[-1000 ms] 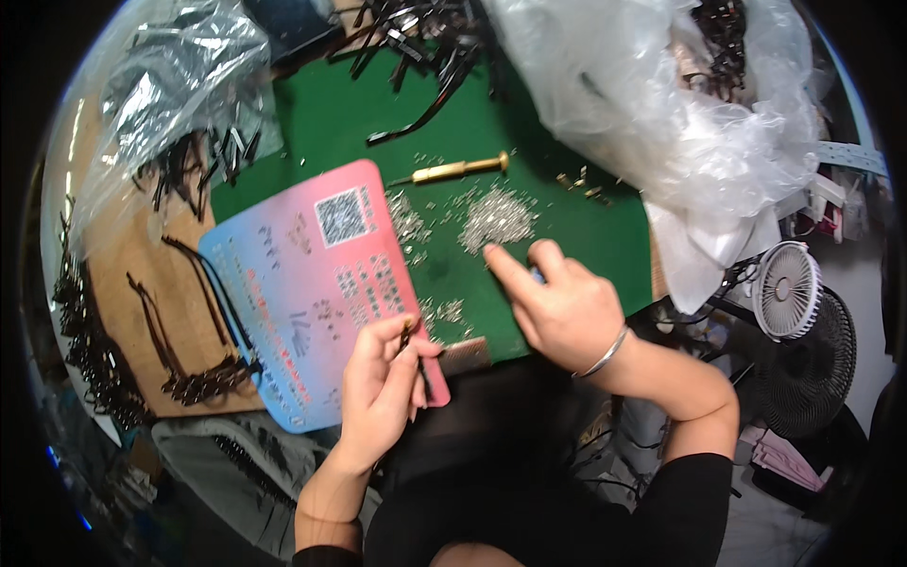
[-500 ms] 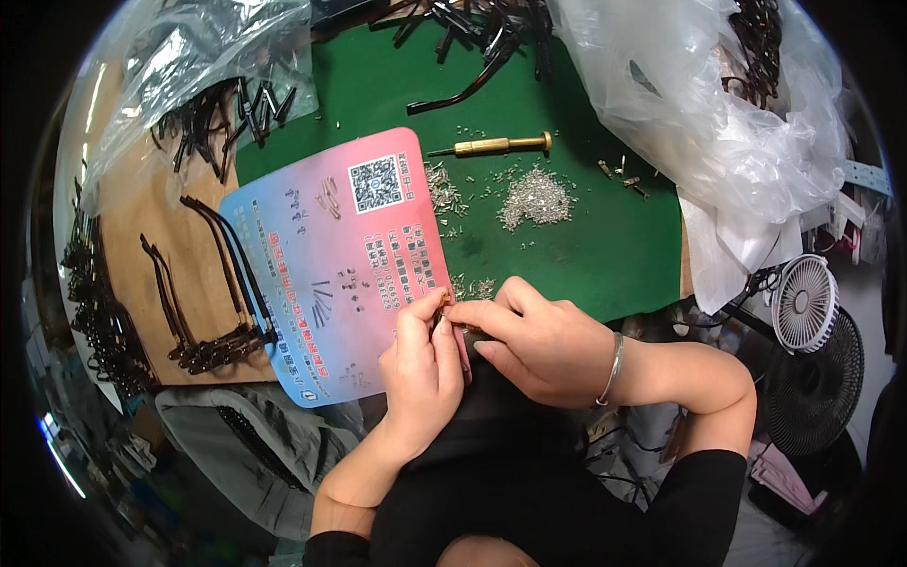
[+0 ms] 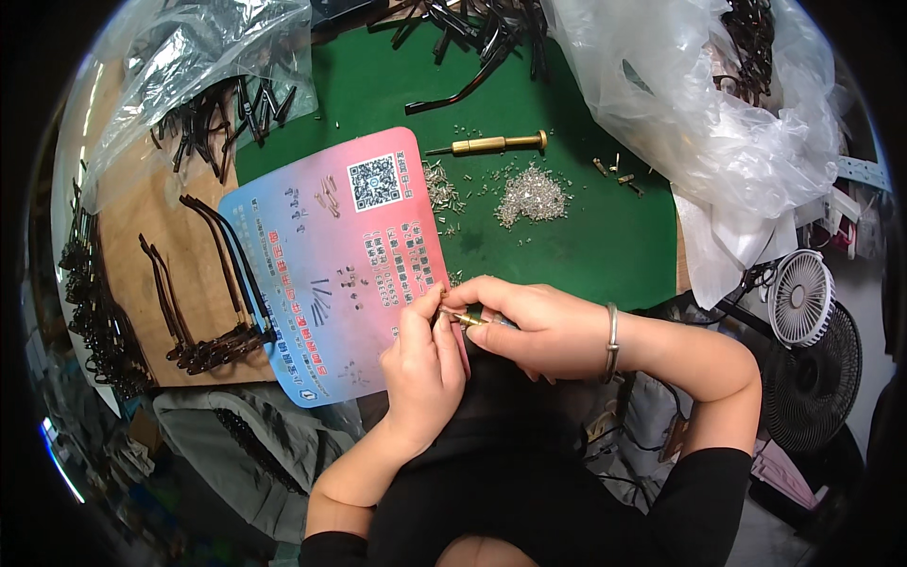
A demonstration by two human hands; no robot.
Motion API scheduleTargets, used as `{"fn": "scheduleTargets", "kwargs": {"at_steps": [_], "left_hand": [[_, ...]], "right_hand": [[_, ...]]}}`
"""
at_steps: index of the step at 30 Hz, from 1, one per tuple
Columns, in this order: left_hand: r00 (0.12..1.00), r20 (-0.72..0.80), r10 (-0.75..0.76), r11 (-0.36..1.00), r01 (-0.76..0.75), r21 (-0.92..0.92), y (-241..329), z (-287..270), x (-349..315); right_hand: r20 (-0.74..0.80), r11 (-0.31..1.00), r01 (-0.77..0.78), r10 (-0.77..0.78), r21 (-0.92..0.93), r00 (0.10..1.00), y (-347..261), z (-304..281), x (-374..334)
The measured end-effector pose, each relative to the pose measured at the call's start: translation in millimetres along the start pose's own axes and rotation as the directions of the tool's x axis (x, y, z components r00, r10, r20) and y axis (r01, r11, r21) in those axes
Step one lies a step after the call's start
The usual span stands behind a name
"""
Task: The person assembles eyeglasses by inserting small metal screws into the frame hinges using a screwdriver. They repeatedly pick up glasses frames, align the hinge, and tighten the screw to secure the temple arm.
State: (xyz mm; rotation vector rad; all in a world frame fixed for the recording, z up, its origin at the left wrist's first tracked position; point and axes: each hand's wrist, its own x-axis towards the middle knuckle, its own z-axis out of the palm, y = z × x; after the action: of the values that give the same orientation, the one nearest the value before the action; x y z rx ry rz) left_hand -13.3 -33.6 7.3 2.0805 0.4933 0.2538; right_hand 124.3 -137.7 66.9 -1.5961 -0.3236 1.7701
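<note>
At the near edge of the pink-and-blue printed mat [image 3: 331, 227], my left hand [image 3: 420, 364] is closed in a pinch. What lies between its fingertips is too small and covered to make out. My right hand [image 3: 548, 335] grips a slim brass-coloured screwdriver [image 3: 470, 319], its tip pointing left at the left fingertips. The two hands nearly touch. Beyond them a heap of tiny silver screws [image 3: 532, 196] lies on the green mat [image 3: 586, 255], with a smaller screw pile [image 3: 440, 186] beside the printed mat. A second brass screwdriver [image 3: 491, 145] rests behind the heaps.
Assembled dark eyeglass frames [image 3: 222, 348] stand at the left on the wooden table. Loose dark temple arms [image 3: 491, 71] lie at the back. Clear plastic bags [image 3: 690, 123] bulge at back right. A small white fan [image 3: 801, 298] is at the right.
The brass screwdriver now shows in my right hand, its tip brought to the left fingertips. My right hand has turned slightly; the left has hardly moved.
</note>
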Motion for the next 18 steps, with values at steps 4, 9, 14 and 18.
{"fn": "scheduleTargets", "kwargs": {"at_steps": [4,9,14,18], "left_hand": [[0.999,-0.013,0.042,0.999,-0.042,0.005,1,0,2],[0.999,0.046,0.014,0.999,-0.012,-0.035,0,-6,5],[0.998,0.066,0.008,0.999,-0.005,-0.038,2,-6,6],[0.992,0.064,-0.111,0.949,0.125,-0.289,1,-10,-4]], "right_hand": [[-0.059,0.985,0.157,-0.161,-0.066,0.985,9,3,3],[-0.148,0.877,0.404,-0.449,-0.260,0.881,37,11,22],[-0.189,0.818,0.255,-0.398,-0.515,0.898,29,17,10],[-0.228,0.701,0.175,-0.441,-0.691,0.868,29,30,-17]]}}
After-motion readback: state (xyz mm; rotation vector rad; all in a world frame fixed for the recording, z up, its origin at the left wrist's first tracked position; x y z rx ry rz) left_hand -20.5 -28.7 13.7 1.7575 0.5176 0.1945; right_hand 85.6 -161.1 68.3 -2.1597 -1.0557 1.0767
